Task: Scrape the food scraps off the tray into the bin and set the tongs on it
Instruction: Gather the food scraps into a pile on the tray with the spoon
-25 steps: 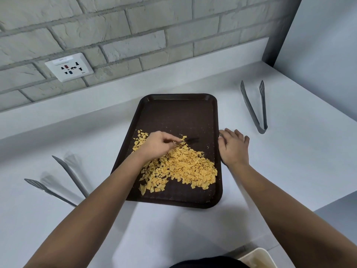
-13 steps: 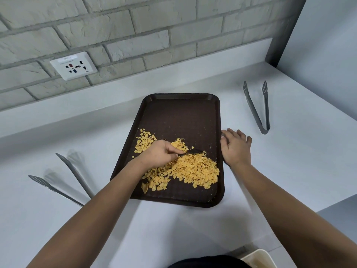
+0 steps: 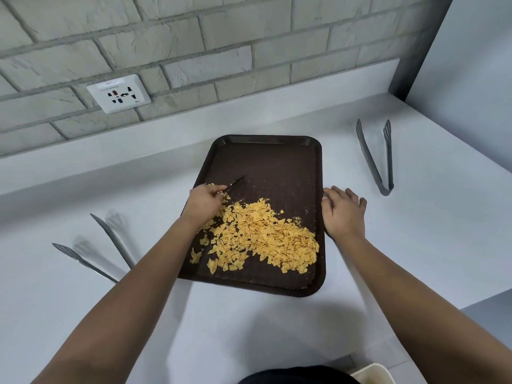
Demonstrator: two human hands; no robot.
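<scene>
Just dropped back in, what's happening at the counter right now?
A person is clearing a brown tray on the white counter. The left hand holds a thin dark tool at the far edge of a pile of yellow scraps, which sits on the near half of the tray. The right hand rests open against the tray's right rim. Nothing has gone into the bin yet. Two pairs of tongs lie on the counter, one on the right, one on the left.

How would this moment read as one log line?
left hand: grips dark scraper | right hand: steadies tray | scraps: on tray
</scene>
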